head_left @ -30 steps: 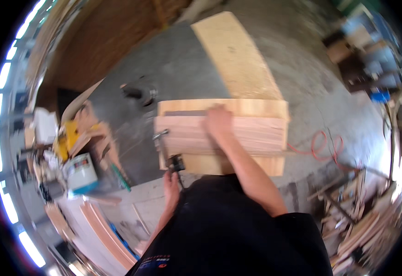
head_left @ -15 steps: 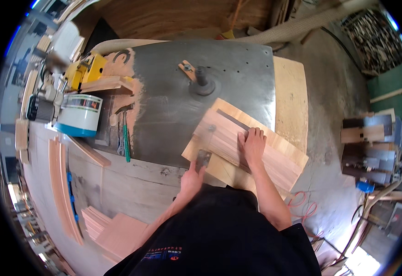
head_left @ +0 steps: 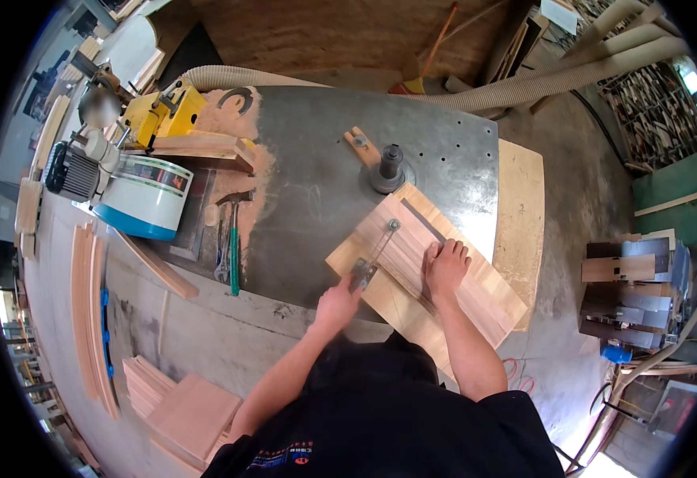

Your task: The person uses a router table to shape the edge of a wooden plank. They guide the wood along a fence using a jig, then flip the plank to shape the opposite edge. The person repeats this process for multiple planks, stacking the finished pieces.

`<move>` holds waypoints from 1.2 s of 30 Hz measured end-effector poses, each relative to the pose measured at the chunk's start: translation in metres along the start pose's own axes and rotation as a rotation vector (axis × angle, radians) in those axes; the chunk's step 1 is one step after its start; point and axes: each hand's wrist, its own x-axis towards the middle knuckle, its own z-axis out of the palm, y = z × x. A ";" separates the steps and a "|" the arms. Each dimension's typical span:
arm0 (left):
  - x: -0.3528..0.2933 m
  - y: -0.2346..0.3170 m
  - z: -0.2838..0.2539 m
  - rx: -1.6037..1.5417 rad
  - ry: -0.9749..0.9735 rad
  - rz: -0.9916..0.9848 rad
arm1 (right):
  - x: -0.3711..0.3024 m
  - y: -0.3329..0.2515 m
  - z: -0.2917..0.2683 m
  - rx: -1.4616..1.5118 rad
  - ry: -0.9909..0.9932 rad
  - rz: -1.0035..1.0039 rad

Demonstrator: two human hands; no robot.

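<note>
Since 1.0 s ago: pale board (head_left: 400,307) turned clockwise; long edges, level in view then, now slant down to the right (partway round at 0.5 s; view swung too). Left hand (head_left: 339,307) and right hand (head_left: 448,267) shifted rightward in view. Metal clamp (head_left: 362,273): blurred at 0.5 s, now crisp. More corrugated hose (head_left: 516,94) visible, upper right.

Wide fisheye view, from head height, downward

The bench (head_left: 300,171) was smooth metal, glossy toward its right edge. The pinkish board (head_left: 408,249) was smooth, matt wood.
</note>
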 end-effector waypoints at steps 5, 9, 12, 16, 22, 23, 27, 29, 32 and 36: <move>0.020 0.000 -0.010 0.026 -0.040 0.039 | 0.009 -0.007 0.005 -0.060 0.027 0.044; 0.029 0.004 -0.015 0.042 -0.078 0.048 | 0.015 -0.010 0.006 -0.075 0.029 0.059; 0.032 0.007 -0.019 0.037 -0.118 0.051 | 0.017 -0.011 0.006 -0.076 0.022 0.066; 0.036 0.006 -0.021 0.020 -0.138 0.057 | 0.020 -0.013 0.005 -0.101 0.013 0.071; 0.041 0.001 -0.018 0.007 -0.102 0.125 | 0.023 -0.016 0.005 -0.127 -0.005 0.071; 0.042 0.001 -0.017 0.007 -0.105 0.134 | 0.023 -0.016 0.005 -0.132 -0.007 0.072; 0.047 0.000 -0.016 -0.003 -0.100 0.158 | 0.025 -0.017 0.006 -0.139 -0.016 0.087; 0.049 -0.001 -0.015 -0.007 -0.099 0.168 | 0.026 -0.017 0.006 -0.130 -0.035 0.115; 0.053 0.000 -0.016 0.012 -0.119 0.170 | 0.028 -0.016 0.007 -0.129 -0.049 0.127; 0.058 0.001 -0.017 0.046 -0.129 0.184 | 0.030 -0.015 0.007 -0.129 -0.044 0.126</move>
